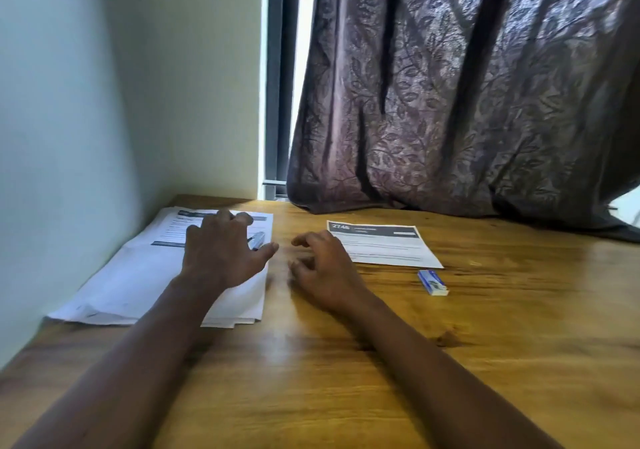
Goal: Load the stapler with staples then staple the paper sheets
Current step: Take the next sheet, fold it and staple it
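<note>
While both hands are empty, right hand [325, 268] loosely curled, left hand [221, 251] spread over the white paper stack [131, 282], blue-white cardboard staple box [433, 283] sits at 3 o'clock; fumbling the grey metal stapler [258, 239] at 12 could scatter sheets.

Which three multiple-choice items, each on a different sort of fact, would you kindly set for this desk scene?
1. Where does the staple box lie?
A. On a chair.
B. On the bare table, near the single sheet.
C. On the floor.

2. What colour is the box?
A. Red.
B. Blue and white.
C. Green.

3. What does the right hand hold?
A. A pen.
B. A cup.
C. Nothing.

Answers:
1. B, wood shows all round the box.
2. B, it has a blue side and a pale top.
3. C, its loosely curled fingers are empty.
</note>
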### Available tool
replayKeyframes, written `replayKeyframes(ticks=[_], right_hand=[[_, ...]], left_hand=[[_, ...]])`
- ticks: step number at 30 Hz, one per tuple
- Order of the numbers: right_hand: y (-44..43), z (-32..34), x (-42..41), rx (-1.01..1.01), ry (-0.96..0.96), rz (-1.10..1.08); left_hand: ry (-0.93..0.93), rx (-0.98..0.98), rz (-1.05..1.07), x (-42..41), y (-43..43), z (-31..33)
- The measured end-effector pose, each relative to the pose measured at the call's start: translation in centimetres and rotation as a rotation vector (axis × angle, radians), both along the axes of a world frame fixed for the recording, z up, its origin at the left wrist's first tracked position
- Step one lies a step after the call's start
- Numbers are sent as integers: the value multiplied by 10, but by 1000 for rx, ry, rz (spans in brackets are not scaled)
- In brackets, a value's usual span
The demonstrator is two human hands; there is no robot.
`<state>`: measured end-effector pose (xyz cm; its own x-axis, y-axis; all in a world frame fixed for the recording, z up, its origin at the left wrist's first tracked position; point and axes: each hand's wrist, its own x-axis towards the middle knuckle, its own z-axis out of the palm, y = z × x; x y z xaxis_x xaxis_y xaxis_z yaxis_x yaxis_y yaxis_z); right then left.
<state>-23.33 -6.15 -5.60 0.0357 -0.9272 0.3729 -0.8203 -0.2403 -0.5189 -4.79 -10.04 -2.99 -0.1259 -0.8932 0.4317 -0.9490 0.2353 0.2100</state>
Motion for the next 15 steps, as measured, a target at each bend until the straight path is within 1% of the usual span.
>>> replayKeyframes(ticks=[2, 6, 8, 10, 11, 12, 14, 15], right_hand=[[-5, -5, 15, 19, 46, -3], [-16, -7, 39, -3, 119, -80], [-17, -9, 50, 4, 160, -138], [-16, -11, 56, 9, 192, -156], [-14, -11, 56, 4, 166, -148], [-12, -9, 53, -14, 77, -140], [-6, -2, 39, -55, -173, -167], [-1, 2, 30, -74, -240, -201]], left_hand=[[47, 40, 18, 10, -4, -1], [33, 111, -14, 17, -8, -2], [80, 98, -13, 16, -8, -2], [170, 72, 1, 18, -8, -2], [226, 56, -2, 19, -7, -2], [279, 39, -19, 19, -5, -1], [352, 21, -96, 12, 1, 2], [366, 16, -149, 7, 6, 3]])
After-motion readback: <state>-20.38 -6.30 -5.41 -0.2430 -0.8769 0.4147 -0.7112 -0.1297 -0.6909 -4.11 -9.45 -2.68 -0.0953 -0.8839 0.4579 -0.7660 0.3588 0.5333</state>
